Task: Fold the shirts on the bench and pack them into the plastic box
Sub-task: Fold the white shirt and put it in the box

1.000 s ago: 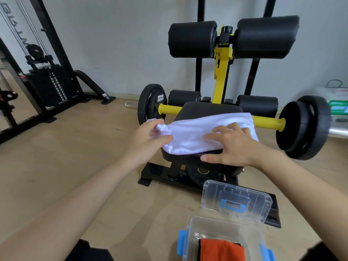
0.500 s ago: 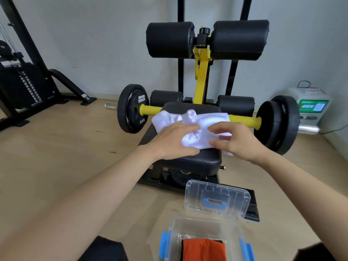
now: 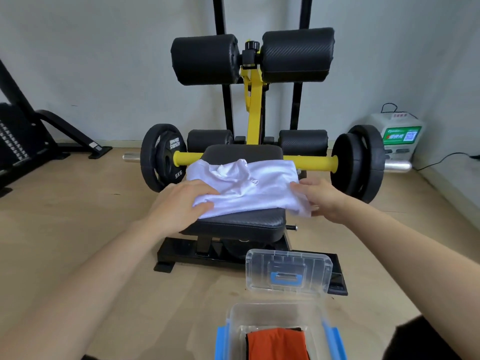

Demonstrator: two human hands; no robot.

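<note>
A white shirt (image 3: 255, 187), partly folded and wrinkled, lies across the black padded bench seat (image 3: 241, 223). My left hand (image 3: 185, 202) presses flat on the shirt's near left corner, fingers spread. My right hand (image 3: 320, 200) pinches the shirt's near right corner, which hangs off the seat's edge. On the floor in front stands the clear plastic box (image 3: 235, 323) with blue latches, open, with a folded orange shirt (image 3: 276, 344) inside. Its clear lid (image 3: 288, 272) stands upright behind it.
The bench belongs to a black and yellow gym machine with roller pads (image 3: 205, 59) above and weight plates (image 3: 162, 157) on a yellow bar at both sides. A weight stack machine (image 3: 15, 141) stands at left. A white device (image 3: 398, 132) sits by the right wall.
My left hand carried the shirt's left part over toward the middle, then drew back to the near left corner. My right hand shifted to the near right corner. The camera turned left.
</note>
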